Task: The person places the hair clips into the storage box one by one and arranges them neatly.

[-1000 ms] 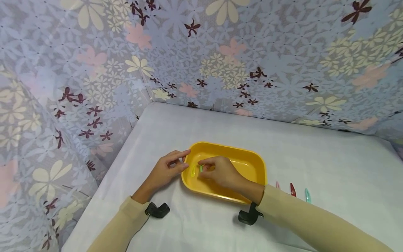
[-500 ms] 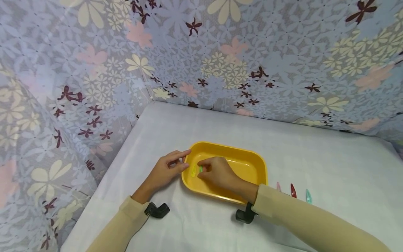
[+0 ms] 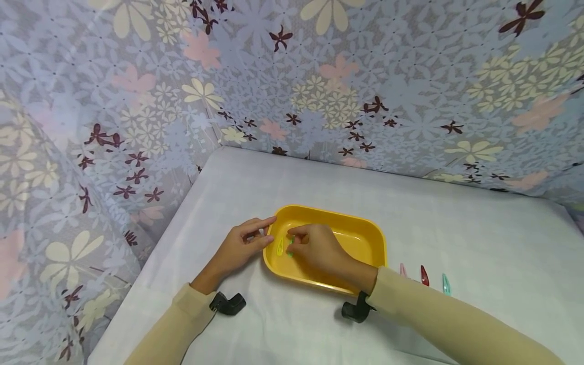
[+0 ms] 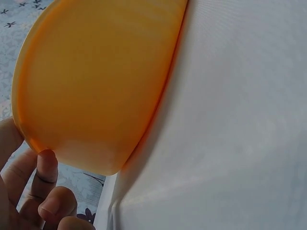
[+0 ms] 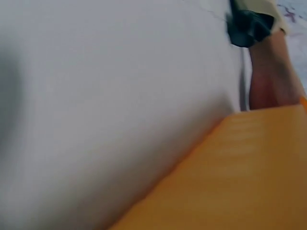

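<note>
In the head view a yellow tray [image 3: 358,246] stands on the white-covered table. My right hand [image 3: 321,248] reaches into its left part, thumb and index finger pinching a small green hair clip [image 3: 290,254] low over the tray floor. Most of that clip is hidden by the fingers. Just left of it lies a yellow hair clip [image 3: 280,247]. My left hand [image 3: 239,246] touches the tray's left end with index finger and thumb at the rim. The left wrist view has its fingertips against the tray's outer wall [image 4: 96,96]; the other fingers curve loosely below.
On the cloth right of the tray lie a pink hair clip [image 3: 403,269], a red hair clip [image 3: 425,276] and a teal hair clip [image 3: 446,285], beside the right sleeve [image 3: 438,309]. Flowered fabric [image 3: 292,91] hangs along the table's back and left edges.
The right fingers have shifted slightly with the green clip, whose lower end now shows below the thumb. The left hand and the tray stay in place.
</note>
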Available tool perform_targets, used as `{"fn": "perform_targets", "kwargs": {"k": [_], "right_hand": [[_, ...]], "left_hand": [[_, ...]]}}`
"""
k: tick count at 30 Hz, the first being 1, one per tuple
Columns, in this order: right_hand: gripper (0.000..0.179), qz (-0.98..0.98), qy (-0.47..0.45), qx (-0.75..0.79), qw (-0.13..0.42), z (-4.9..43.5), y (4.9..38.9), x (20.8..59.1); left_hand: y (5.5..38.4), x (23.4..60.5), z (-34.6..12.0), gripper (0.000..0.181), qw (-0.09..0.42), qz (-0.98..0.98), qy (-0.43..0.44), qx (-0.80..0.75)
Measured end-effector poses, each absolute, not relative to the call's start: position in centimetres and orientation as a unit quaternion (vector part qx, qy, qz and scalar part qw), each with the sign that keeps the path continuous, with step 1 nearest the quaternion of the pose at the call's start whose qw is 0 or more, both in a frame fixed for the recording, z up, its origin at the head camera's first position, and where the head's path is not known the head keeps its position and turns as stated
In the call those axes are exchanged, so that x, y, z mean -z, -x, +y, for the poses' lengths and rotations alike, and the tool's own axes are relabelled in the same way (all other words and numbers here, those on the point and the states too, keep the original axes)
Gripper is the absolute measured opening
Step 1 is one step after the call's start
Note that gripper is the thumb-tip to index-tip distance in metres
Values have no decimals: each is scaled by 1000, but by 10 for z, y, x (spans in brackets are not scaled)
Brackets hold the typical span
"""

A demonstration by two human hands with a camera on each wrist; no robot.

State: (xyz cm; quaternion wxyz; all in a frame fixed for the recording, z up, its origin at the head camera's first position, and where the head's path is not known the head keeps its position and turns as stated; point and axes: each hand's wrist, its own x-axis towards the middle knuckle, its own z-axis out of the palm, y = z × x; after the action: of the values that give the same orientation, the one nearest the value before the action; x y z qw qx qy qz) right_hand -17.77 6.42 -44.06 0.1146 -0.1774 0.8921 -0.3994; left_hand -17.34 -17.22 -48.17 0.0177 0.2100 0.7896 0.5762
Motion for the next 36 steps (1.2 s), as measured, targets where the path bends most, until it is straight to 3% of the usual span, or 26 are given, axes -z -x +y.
{"fn": "perform_targets", "kwargs": {"k": [8,20,30,36], "right_hand": [[34,887,142,422,123,104,179,406],[40,906,101,410,33,216,157,338],[38,918,69,390,-36,308,113,383],[42,909,-6,415,15,354,87,420]], "left_hand": [[174,479,-169,45,23,787,-208,-580],[173,478,-169,46,17,788,-209,-579],[168,484,-171,46,22,783,-200,-589],[169,485,-170,45,17,770,-220,-599]]}}
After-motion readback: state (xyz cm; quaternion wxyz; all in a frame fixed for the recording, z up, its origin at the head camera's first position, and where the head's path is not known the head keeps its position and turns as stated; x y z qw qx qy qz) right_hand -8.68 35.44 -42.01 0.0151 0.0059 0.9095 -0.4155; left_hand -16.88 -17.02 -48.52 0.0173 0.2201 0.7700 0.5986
